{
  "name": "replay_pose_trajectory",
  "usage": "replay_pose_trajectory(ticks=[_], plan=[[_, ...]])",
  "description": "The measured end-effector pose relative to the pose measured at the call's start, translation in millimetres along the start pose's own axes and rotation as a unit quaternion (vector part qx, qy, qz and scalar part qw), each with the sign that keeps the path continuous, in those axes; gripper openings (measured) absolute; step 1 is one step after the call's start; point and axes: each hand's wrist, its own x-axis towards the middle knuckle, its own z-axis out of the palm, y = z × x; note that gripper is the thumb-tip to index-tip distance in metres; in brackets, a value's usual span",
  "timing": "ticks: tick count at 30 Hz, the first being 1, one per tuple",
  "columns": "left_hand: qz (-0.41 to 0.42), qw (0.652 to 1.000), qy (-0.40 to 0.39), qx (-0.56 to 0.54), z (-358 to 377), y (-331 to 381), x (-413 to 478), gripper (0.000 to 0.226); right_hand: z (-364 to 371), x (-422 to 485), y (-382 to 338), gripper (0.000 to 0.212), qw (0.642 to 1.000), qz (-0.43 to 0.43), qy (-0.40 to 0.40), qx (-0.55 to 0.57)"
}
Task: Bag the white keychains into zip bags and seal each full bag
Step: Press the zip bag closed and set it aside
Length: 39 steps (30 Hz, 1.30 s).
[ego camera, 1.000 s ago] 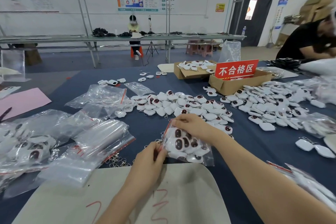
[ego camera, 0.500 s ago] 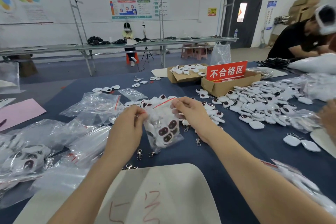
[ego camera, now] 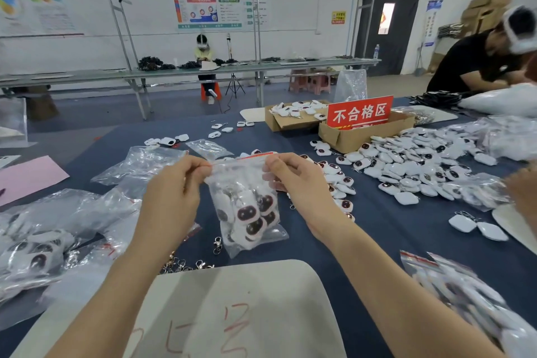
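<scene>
Heaps of loose white keychains [ego camera: 406,166] cover the dark blue surface [ego camera: 377,229] behind the hands, beside a brown cardboard box [ego camera: 348,136] whose red sign [ego camera: 360,113] reads 不合格区; crumpled clear bags [ego camera: 139,160] lie to the left. The clear red-striped zip bag of white keychains [ego camera: 247,212] hangs above the surface, with fingers of the left hand [ego camera: 171,200] and right hand [ego camera: 302,183] pinched on its top strip. A second ago this bag lay down on the surface.

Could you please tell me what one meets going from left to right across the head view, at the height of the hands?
Pink sheet → empty zip bags → left hand → filled zip bag, pinched at its top by both hands → right hand → loose white keychains.
</scene>
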Motion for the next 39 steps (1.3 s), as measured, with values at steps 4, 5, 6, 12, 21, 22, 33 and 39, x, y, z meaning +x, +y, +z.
replay_pose_trajectory(ticks=[4,5,6,12,21,22,33,39], plan=[[0.009,1.0,-0.017,-0.01,6,-1,-4,0.022,8,0,-3,0.016,0.999,-0.009,-0.01,-0.032],[0.011,1.0,-0.014,-0.016,4,0,-2,0.021,8,0,-4,0.016,1.0,-0.003,0.003,-0.02],[0.007,1.0,-0.007,-0.016,3,-1,1,0.022,8,0,-4,0.016,1.0,0.002,0.012,-0.012],[0.007,0.999,0.017,-0.05,1,-1,2,0.024,11,-7,2,0.013,0.999,-0.007,0.031,0.029],[-0.094,0.96,-0.015,-0.262,22,-22,-15,0.025,12,-12,37,0.018,0.996,0.041,0.059,0.046],[-0.128,0.949,-0.015,-0.29,29,-27,-18,0.024,13,-12,44,0.017,0.995,0.056,0.067,0.045],[-0.143,0.939,-0.052,-0.308,59,-51,-3,0.038,19,6,79,0.038,0.99,0.135,-0.015,0.045],[-0.201,0.922,-0.094,-0.318,76,-69,11,0.007,16,24,91,0.036,0.981,0.161,-0.021,0.106]])
